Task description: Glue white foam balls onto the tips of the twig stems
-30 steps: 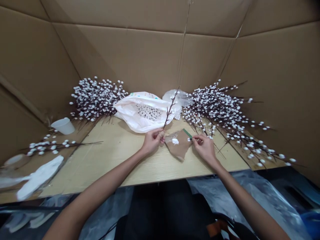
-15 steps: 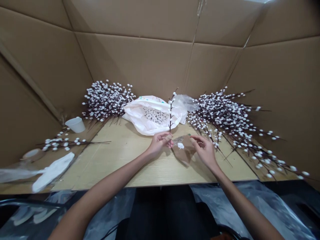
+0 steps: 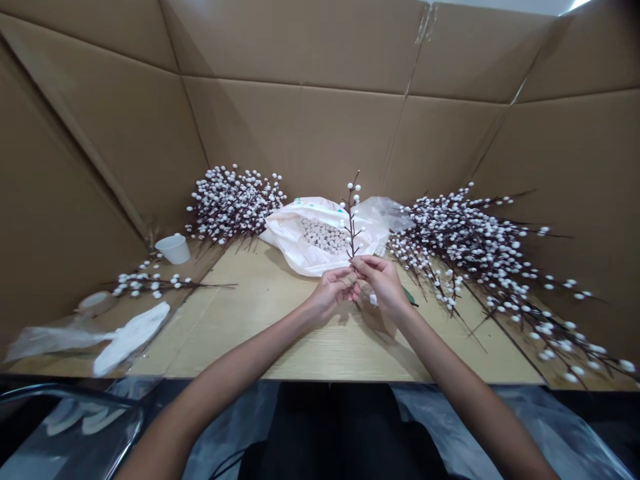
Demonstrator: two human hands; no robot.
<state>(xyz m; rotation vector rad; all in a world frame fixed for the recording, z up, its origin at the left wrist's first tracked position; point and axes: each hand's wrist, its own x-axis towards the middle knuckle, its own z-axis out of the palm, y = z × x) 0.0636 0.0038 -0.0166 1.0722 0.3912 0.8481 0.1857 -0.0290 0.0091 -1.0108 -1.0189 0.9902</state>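
Two bare hands meet above the table [image 3: 240,340] in the head view. The left hand [image 3: 334,291] pinches a dark stem [image 3: 351,230] low down, fingers bunched together. The right hand [image 3: 383,280] has its thumb and fingertips closed on the stem just above; whether a ball is also between them, I cannot tell. The stem stands nearly upright in front of the white bag [image 3: 295,255], a few white balls near its top, its lower twigs bare.

Partly behind the right hand is a brown card [image 3: 380,323] with a white blob [image 3: 373,299]; a green strip [image 3: 410,297] shows just beside that hand. The bag gapes, full of loose balls [image 3: 323,237], and a clear bag [image 3: 385,210] touches its right side.

A pile of finished sprays lies to the left [image 3: 233,207], a larger one to the right [image 3: 460,233]. Farther left are a white cup [image 3: 173,249], a loose spray [image 3: 150,285], a tape roll [image 3: 96,303] and a white packet [image 3: 133,337]. Cardboard walls [image 3: 300,133] surround the table.
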